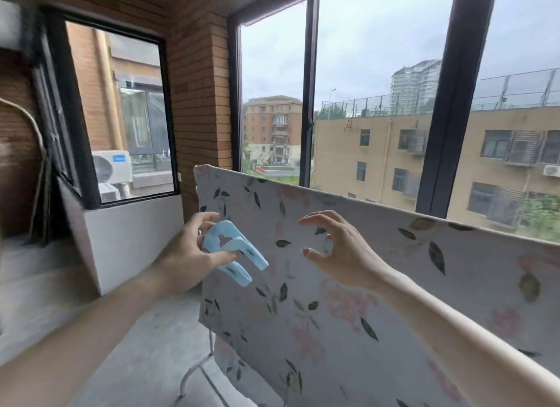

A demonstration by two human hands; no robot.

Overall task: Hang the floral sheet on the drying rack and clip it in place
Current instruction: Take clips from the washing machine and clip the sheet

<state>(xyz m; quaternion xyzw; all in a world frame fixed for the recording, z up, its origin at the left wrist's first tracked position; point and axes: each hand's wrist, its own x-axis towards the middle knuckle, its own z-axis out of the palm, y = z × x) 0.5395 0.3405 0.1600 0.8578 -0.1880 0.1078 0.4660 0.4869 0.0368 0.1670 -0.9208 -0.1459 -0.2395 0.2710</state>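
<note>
Floral sheet (348, 285) draped over the drying rack (194, 373), top edge stretched straight in front of the windows (372, 88). Only one white rack leg visible below, at the sheet's left edge. Left hand (185, 255) pinching a light blue clip (233, 252) between thumb and fingers, just before the sheet's left part. Right hand (339, 249) near the clip, fingers loosely curled, holding nothing, hovering before the sheet.

Floral sheet (348, 285) draped over rack, left hand (185, 252) holding blue clips (233, 252)
</note>
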